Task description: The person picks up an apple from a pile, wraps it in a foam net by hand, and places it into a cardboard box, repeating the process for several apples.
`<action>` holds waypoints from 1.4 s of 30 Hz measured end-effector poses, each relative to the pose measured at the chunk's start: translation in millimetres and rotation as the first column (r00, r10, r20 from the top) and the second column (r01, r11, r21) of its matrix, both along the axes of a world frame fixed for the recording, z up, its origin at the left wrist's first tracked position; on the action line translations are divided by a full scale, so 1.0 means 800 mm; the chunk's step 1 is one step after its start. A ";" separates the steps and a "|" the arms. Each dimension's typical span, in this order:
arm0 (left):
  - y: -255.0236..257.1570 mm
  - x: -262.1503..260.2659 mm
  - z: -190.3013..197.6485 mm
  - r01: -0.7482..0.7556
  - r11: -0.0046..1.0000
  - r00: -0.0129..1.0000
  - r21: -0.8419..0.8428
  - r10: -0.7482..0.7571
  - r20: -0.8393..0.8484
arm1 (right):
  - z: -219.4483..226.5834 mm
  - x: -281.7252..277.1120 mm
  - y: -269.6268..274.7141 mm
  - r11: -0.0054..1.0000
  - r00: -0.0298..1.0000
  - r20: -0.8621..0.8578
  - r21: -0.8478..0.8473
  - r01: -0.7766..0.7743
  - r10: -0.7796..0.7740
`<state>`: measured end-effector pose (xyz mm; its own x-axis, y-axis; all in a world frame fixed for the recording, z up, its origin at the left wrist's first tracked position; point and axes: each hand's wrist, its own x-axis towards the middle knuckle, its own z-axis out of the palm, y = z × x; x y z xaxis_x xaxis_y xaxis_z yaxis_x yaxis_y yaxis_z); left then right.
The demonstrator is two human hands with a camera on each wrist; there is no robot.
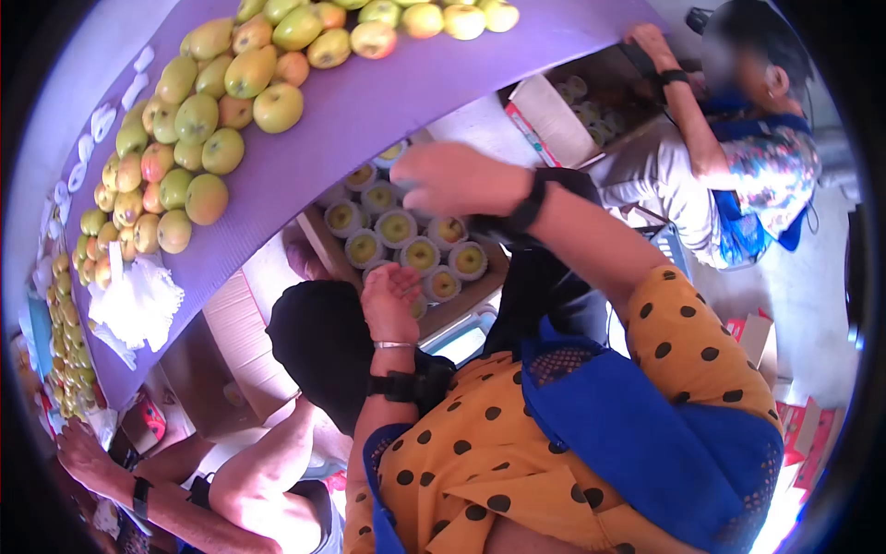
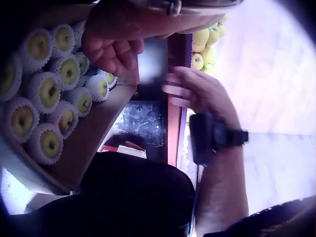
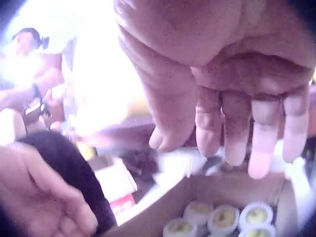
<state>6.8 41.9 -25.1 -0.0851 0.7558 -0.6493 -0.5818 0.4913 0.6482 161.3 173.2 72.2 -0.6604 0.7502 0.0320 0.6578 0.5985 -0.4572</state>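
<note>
A cardboard box stands before me, packed with yellow-green apples in white foam nets. Over its far side, my right hand reaches out with fingers hanging downward. The right wrist view shows that hand from the palm side, fingers extended and nothing in them, above the netted apples. My left hand is at the near edge of the box, palm turned up. In the left wrist view, its fingers are loosely bent and hold nothing, beside the netted apples.
A purple-covered table carries a large pile of bare apples. White foam nets lie at its near-left edge. One person sits at right by another box; another person's arm shows at lower left.
</note>
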 end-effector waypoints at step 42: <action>0.004 0.003 -0.071 0.283 0.935 0.951 -0.214 -0.302 -0.064 | -0.155 0.415 -0.414 -0.026 0.172 0.201 -0.718 0.695 -0.964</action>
<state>9.5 44.9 -82.0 0.0518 0.6123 -0.7889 -0.3334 0.7553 0.5643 493.4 -157.8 -51.6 0.4306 0.6259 -0.6502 0.2099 -0.7701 -0.6024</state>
